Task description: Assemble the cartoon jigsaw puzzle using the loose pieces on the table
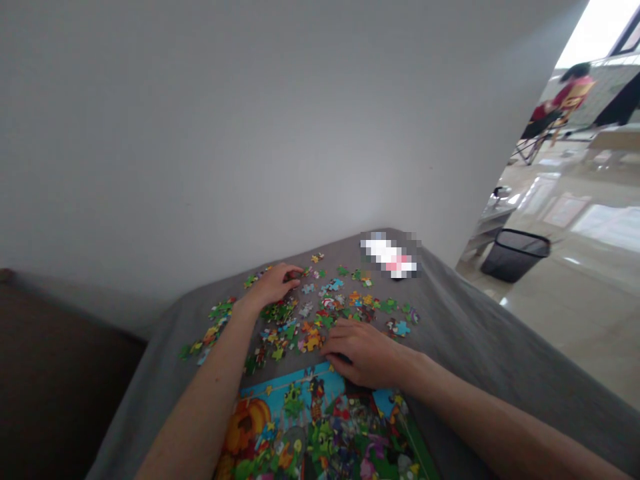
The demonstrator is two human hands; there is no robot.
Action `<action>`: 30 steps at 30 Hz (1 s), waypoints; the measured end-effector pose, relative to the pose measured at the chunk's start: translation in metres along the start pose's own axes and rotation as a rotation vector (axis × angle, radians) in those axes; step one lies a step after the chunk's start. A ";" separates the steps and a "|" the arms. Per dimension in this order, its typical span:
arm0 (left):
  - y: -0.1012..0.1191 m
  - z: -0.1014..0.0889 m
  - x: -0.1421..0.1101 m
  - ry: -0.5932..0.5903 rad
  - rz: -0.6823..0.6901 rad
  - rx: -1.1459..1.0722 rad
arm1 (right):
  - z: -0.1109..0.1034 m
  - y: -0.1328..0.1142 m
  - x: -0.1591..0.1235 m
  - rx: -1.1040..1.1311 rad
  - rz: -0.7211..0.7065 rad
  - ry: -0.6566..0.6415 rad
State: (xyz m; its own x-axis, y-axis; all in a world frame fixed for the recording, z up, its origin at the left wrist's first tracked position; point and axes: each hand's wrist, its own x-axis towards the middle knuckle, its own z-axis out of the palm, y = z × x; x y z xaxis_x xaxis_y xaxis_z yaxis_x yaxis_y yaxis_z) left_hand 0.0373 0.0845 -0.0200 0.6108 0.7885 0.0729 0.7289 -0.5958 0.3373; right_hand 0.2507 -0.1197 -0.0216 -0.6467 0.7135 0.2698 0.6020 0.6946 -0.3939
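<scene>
Loose jigsaw puzzle pieces lie scattered over the grey cloth of the table. My left hand reaches to the far side of them, thumb and fingers apart, with no piece visible between them. Its fingertips are beside a few green and pink pieces. My right hand rests low among the nearer pieces, next to some orange ones. Its fingers are bent with the thumb held apart, and nothing shows in its grasp; the underside is hidden. Closest to me is a colourful cartoon puzzle picture, partly covered by my right hand.
A phone-like object, blurred out, lies at the table's far right corner. The white wall stands behind the table. On the floor to the right are a black mesh bin and, farther off, a seated person.
</scene>
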 end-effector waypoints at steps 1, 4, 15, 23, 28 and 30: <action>-0.003 0.000 0.000 0.000 -0.002 -0.017 | 0.000 0.000 0.000 0.007 0.004 0.003; -0.009 -0.001 0.000 0.000 -0.007 -0.063 | 0.001 -0.001 0.000 0.023 0.022 0.000; -0.021 0.007 0.003 0.056 -0.007 -0.157 | 0.003 0.000 0.003 -0.012 0.019 -0.013; -0.022 0.007 0.002 0.112 -0.023 -0.118 | 0.004 0.001 0.003 -0.050 0.003 -0.012; -0.013 -0.005 0.001 0.151 -0.023 -0.045 | 0.001 -0.002 0.003 -0.069 0.000 -0.020; -0.007 -0.018 0.001 0.156 -0.025 -0.018 | 0.001 -0.001 0.002 -0.069 -0.012 -0.011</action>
State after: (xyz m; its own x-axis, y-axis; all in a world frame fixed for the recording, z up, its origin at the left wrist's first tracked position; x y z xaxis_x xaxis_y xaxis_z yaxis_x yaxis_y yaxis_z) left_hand 0.0270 0.0919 -0.0059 0.5364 0.8178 0.2086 0.7366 -0.5743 0.3574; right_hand 0.2482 -0.1193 -0.0212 -0.6587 0.7043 0.2646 0.6247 0.7080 -0.3293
